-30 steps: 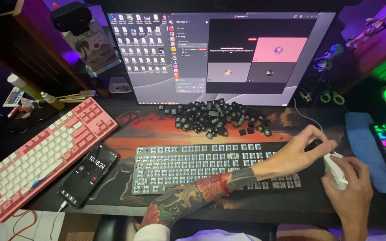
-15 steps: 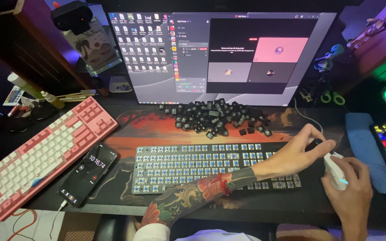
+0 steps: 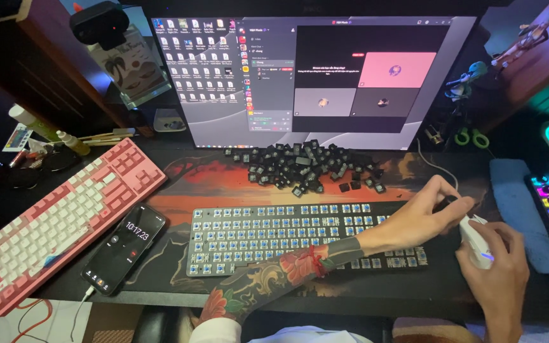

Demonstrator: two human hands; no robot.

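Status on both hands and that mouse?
Right hand grips white mouse. Left hand reaches across keyboard, fingertips by mouse. Loose keycaps piled behind.

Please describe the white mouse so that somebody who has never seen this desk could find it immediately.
Start at the big monitor and come down to the grey keyboard without keycaps in front of it. Just beyond its right end, the white mouse sits under the right hand, with the left hand touching it. It is the only white thing there.
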